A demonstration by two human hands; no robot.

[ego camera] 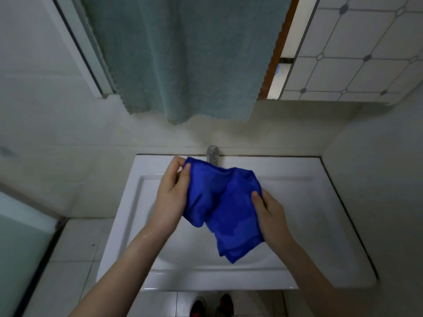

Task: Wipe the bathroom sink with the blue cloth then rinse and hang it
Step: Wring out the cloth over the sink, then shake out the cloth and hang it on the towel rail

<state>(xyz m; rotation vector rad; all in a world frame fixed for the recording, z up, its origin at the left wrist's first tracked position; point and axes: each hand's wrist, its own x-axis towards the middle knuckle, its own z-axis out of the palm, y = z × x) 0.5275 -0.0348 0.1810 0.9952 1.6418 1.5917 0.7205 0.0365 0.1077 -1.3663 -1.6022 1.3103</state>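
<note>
The blue cloth [219,202] hangs crumpled in the air above the white bathroom sink [304,202]. My left hand [170,193] pinches its upper left corner between thumb and fingers. My right hand [270,213] grips its right edge lower down. The cloth's loose bottom corner droops toward the basin and hides the drain. A grey metal tap [212,154] stands at the sink's back edge, partly behind the cloth. My left forearm looks wet.
A large pale green towel [183,58] hangs on the wall above the sink. A mirror frame [286,58] and patterned tiles are at the upper right. A frosted glass panel [20,243] stands at the left. My shoes show on the tiled floor below the sink.
</note>
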